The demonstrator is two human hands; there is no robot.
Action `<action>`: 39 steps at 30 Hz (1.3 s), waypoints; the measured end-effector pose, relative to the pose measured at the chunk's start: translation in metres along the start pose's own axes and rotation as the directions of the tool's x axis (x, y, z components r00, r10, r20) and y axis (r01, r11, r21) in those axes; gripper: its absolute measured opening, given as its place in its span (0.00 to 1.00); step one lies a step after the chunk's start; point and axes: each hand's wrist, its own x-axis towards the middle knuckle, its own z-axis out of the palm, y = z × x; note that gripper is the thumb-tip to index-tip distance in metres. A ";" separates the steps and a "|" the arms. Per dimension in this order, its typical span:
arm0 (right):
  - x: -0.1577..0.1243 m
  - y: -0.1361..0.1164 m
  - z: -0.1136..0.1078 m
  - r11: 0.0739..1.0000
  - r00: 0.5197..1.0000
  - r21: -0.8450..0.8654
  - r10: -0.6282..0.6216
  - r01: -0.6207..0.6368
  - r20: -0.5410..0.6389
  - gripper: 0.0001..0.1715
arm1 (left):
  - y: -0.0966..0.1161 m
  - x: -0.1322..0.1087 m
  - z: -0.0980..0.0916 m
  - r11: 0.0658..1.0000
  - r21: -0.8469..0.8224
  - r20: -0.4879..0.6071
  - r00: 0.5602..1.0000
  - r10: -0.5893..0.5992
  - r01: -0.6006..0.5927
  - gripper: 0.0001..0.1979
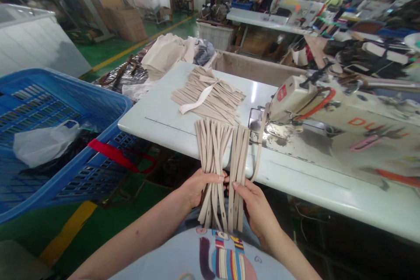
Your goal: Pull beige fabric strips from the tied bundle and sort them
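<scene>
My left hand (201,186) is closed around a bundle of beige fabric straps (212,144), its thumb pressed across the front. Beside it, my right hand (248,194) grips a narrower bundle of the same straps (239,151), thumb on top. Both bundles hang over the table's front edge, their upper ends resting on the white tabletop and their lower ends near my shirt. Small slots show near some lower ends. Farther back on the table lies a loose pile of similar straps (210,96) with a white strip (198,99) across it.
A sewing machine (354,118) stands on the right of the white table (157,113), a beige strap (261,140) hanging by its needle area. On the left is a blue basket (65,188) holding plastic bags. Fabric pieces (167,54) lie behind the table. Two people work in the background.
</scene>
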 end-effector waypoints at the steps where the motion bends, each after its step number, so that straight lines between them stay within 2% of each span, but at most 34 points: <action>1: 0.000 0.000 0.000 1.000 1.000 -0.013 -0.014 0.014 -0.004 0.26 | 0.000 0.000 0.000 1.000 0.007 -0.008 1.000 0.006 -0.006 0.18; 6: 0.000 0.004 0.001 0.994 0.997 -0.083 -0.075 0.073 -0.029 0.29 | -0.001 -0.003 0.003 0.999 0.026 0.018 0.999 0.045 -0.045 0.18; 11: 0.003 0.008 -0.003 0.990 0.996 -0.125 -0.072 0.065 -0.055 0.29 | -0.001 -0.004 0.003 0.998 0.043 0.072 0.997 0.036 -0.039 0.20; 15: 0.004 0.005 -0.004 0.981 0.994 -0.178 -0.088 0.076 -0.059 0.24 | -0.001 -0.004 0.002 0.999 0.043 0.114 0.993 0.013 -0.018 0.20; 18: 0.003 0.004 -0.002 0.971 0.994 -0.225 -0.099 0.086 -0.048 0.22 | -0.001 -0.004 0.003 0.999 0.041 0.099 0.995 0.004 -0.008 0.19; 23: 0.003 0.008 -0.002 0.961 0.994 -0.257 -0.108 0.101 -0.012 0.30 | -0.002 -0.003 0.002 0.998 0.052 0.086 0.996 0.014 -0.019 0.20; 26: 0.007 0.010 -0.003 0.927 0.984 -0.328 -0.172 0.180 0.054 0.29 | -0.003 -0.003 0.002 0.997 0.062 0.041 0.998 0.046 -0.049 0.22; 30: 0.011 0.008 -0.001 0.772 0.931 -0.524 -0.327 0.361 0.160 0.24 | -0.004 -0.005 0.004 0.996 0.061 0.013 0.998 0.067 -0.068 0.22; 34: 0.007 0.001 0.007 0.560 0.899 -0.709 -0.337 0.430 0.279 0.24 | -0.003 -0.007 0.007 0.997 0.042 0.055 0.997 0.061 -0.063 0.21; 37: 0.003 -0.002 0.015 0.275 0.885 -0.859 -0.313 0.431 0.344 0.25 | 0.000 -0.009 0.009 0.997 0.031 0.103 0.992 0.071 -0.075 0.23; 39: 0.001 -0.007 0.020 0.075 0.864 -0.894 -0.305 0.442 0.401 0.25 | 0.002 -0.010 0.010 0.995 0.013 0.104 0.990 0.098 -0.100 0.23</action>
